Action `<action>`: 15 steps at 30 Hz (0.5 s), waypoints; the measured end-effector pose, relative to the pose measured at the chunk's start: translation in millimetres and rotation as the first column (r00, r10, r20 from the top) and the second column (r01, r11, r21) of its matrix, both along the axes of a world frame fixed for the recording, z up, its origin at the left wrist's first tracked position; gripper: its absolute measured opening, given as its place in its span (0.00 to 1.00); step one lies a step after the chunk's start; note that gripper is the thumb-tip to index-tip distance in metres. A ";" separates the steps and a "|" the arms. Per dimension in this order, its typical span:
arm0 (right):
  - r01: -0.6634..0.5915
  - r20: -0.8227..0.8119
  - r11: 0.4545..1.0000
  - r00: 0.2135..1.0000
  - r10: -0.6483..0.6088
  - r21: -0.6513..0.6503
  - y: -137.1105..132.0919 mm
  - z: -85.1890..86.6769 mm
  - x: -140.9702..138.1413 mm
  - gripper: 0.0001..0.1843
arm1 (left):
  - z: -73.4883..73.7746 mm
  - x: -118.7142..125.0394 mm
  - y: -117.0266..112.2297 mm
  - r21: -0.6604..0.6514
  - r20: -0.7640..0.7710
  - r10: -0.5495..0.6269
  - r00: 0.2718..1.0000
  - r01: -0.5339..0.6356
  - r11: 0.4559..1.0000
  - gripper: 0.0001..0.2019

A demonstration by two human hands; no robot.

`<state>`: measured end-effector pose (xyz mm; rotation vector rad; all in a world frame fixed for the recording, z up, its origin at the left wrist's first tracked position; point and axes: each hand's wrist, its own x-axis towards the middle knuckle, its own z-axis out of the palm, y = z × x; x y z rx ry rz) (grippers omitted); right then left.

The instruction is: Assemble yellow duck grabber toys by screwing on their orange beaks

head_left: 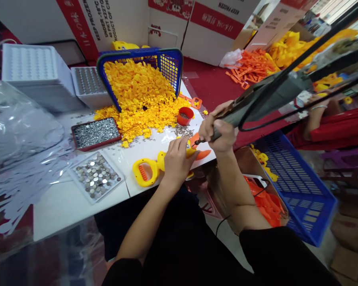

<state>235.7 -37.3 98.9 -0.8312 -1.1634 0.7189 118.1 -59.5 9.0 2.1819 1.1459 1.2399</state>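
Left hand point(176, 159) on glossy yellow toy point(149, 170)

Bright even light, warped blurry edges.

Toy point(155, 169) middle hidden under left hand point(176, 161), driver point(256, 101) tip hidden at the toy, box point(98, 22) lettering cut off, co-worker's face blurred

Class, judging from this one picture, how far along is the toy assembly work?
Done: cannot tell; no finished pile is clearly visible. In hand: the left hand steadies a yellow duck toy while the right hand presses a powered screwdriver onto it. Left: a tipped blue basket of yellow parts remains.
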 end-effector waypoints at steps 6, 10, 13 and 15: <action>0.644 -0.023 0.765 0.765 -0.643 0.018 -3.2 -1.6 44.4 0.11 | 10.1 -6.1 -13.5 0.007 -0.306 -0.081 0.948 0.088 0.996 0.16; 0.915 0.245 0.400 0.377 -0.893 0.050 -11.3 -13.4 100.4 0.16 | 11.9 -16.1 -19.2 0.003 -0.464 -0.117 0.878 0.133 0.991 0.30; 0.944 0.400 0.328 0.284 -0.871 0.042 -22.0 -17.6 134.7 0.24 | 19.8 -29.7 -23.7 -0.064 -0.375 -0.203 0.904 0.193 0.979 0.30; 0.937 0.460 0.350 0.314 -0.831 -0.007 -31.9 -15.9 145.8 0.29 | 30.2 -43.4 -28.6 -0.103 -0.167 -0.256 0.952 0.241 0.965 0.31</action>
